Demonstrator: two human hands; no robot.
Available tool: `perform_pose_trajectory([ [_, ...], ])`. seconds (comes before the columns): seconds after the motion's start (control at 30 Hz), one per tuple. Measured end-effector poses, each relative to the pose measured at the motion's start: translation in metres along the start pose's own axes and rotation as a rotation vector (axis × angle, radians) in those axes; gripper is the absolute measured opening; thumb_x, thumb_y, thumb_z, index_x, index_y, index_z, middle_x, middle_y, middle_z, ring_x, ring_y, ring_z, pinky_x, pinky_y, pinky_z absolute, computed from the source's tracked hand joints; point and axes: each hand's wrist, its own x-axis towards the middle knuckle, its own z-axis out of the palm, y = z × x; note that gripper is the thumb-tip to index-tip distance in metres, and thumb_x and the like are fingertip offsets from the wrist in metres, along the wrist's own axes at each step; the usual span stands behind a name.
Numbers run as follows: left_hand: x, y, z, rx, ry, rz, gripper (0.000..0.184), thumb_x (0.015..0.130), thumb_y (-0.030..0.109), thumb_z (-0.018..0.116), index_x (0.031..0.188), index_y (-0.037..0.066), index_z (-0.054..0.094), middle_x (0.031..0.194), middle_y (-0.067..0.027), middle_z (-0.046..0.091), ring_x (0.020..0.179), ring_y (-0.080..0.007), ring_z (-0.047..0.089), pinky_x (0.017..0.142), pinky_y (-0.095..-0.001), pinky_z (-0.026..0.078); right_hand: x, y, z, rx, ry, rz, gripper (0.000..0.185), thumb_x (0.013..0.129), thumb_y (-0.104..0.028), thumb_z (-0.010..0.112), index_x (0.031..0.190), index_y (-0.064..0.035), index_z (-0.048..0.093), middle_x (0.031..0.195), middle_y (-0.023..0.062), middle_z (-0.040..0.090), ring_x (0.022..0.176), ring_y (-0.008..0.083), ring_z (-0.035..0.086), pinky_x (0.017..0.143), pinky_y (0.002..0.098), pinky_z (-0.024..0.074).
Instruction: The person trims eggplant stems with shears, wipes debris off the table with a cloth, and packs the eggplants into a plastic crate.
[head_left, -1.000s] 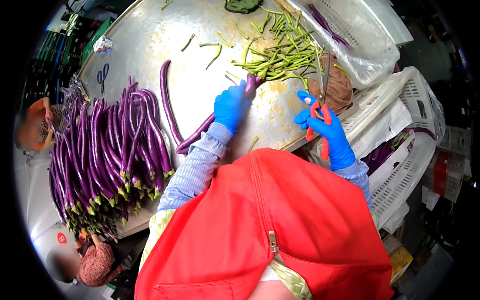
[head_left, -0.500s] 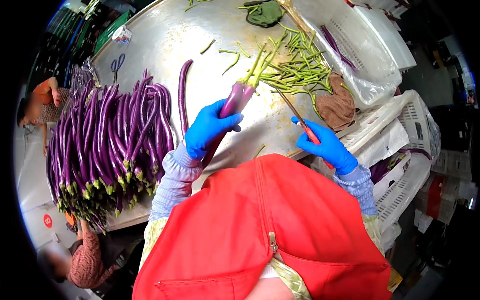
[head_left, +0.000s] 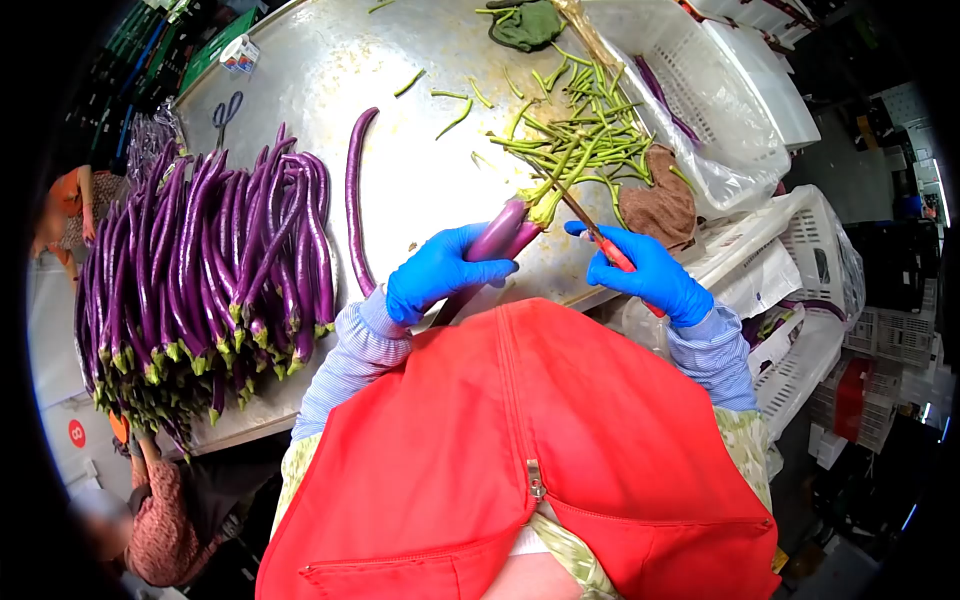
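Note:
My left hand (head_left: 440, 272), in a blue glove, is wrapped round purple eggplants (head_left: 497, 232), their green stem ends pointing up and to the right. My right hand (head_left: 645, 270), also gloved in blue, grips red-handled scissors (head_left: 616, 256). The scissor blades lie beside the eggplant stems; whether they touch is unclear. Cut green stems (head_left: 590, 140) are spread on the metal table (head_left: 310, 90) beyond the blades. One long eggplant (head_left: 355, 200) lies apart, between my left hand and a large pile of eggplants (head_left: 200, 260).
A brown cloth (head_left: 660, 205) rests at the table's right edge, a dark green cloth (head_left: 527, 25) at the far side. Plastic-lined white crates (head_left: 715, 110) stand to the right. Blue-handled scissors (head_left: 227, 110) lie at the far left. Two people (head_left: 170, 530) are at the left.
My left hand has gone from the scattered stems back toward my body, raising eggplants. The scissors in my right hand have turned from pointing away to pointing left, at the stem ends.

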Motion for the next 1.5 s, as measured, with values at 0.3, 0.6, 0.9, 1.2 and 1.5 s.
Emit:
perform_pose_trajectory([
  [0.3, 0.003, 0.001, 0.007, -0.002, 0.065, -0.021, 0.056, 0.081, 0.013, 0.074, 0.131, 0.002, 0.053, 0.095, -0.0024, 0.062, 0.076, -0.0098, 0.058, 0.068, -0.0254, 0.050, -0.004, 0.004, -0.001, 0.008, 0.024, 0.002, 0.058, 0.083, -0.021, 0.064, 0.138, -0.0107, 0.048, 0.076, -0.0026, 0.044, 0.070, 0.0067, 0.041, 0.066, 0.0232, 0.0395],
  [0.6, -0.001, 0.001, 0.011, 0.041, 0.091, 0.055, 0.056, 0.081, 0.009, 0.073, 0.133, 0.003, 0.051, 0.101, -0.0031, 0.063, 0.083, -0.0084, 0.058, 0.071, -0.0249, 0.050, -0.007, -0.001, -0.007, -0.125, 0.047, 0.046, 0.052, 0.083, -0.022, 0.064, 0.134, -0.0120, 0.053, 0.077, 0.0015, 0.051, 0.070, 0.0087, 0.047, 0.067, 0.0259, 0.0436],
  [0.9, -0.001, 0.000, 0.007, 0.030, -0.020, -0.008, 0.055, 0.083, 0.011, 0.072, 0.132, 0.001, 0.050, 0.104, -0.0047, 0.063, 0.083, -0.0102, 0.059, 0.072, -0.0262, 0.052, -0.011, -0.005, -0.014, -0.258, -0.022, 0.084, 0.053, 0.082, -0.018, 0.063, 0.133, -0.0107, 0.053, 0.070, 0.0010, 0.048, 0.066, 0.0080, 0.046, 0.065, 0.0253, 0.0430],
  [1.2, 0.004, -0.004, 0.005, 0.196, 0.077, 0.055, 0.053, 0.084, 0.016, 0.072, 0.131, 0.002, 0.052, 0.099, -0.0040, 0.063, 0.080, -0.0100, 0.059, 0.072, -0.0265, 0.052, -0.008, 0.002, -0.001, -0.177, 0.043, 0.090, 0.053, 0.082, -0.020, 0.063, 0.134, -0.0113, 0.053, 0.075, 0.0006, 0.048, 0.068, 0.0084, 0.046, 0.066, 0.0249, 0.0427],
  [1.5, 0.005, -0.007, 0.005, 0.257, 0.048, 0.061, 0.052, 0.085, 0.018, 0.070, 0.131, 0.003, 0.052, 0.098, -0.0052, 0.065, 0.085, -0.0100, 0.059, 0.074, -0.0266, 0.051, 0.000, 0.046, 0.011, -0.205, 0.153, -0.150, 0.041, 0.086, -0.017, 0.061, 0.125, -0.0049, 0.057, 0.078, -0.0033, 0.051, 0.067, 0.0048, 0.042, 0.060, 0.0229, 0.0371],
])
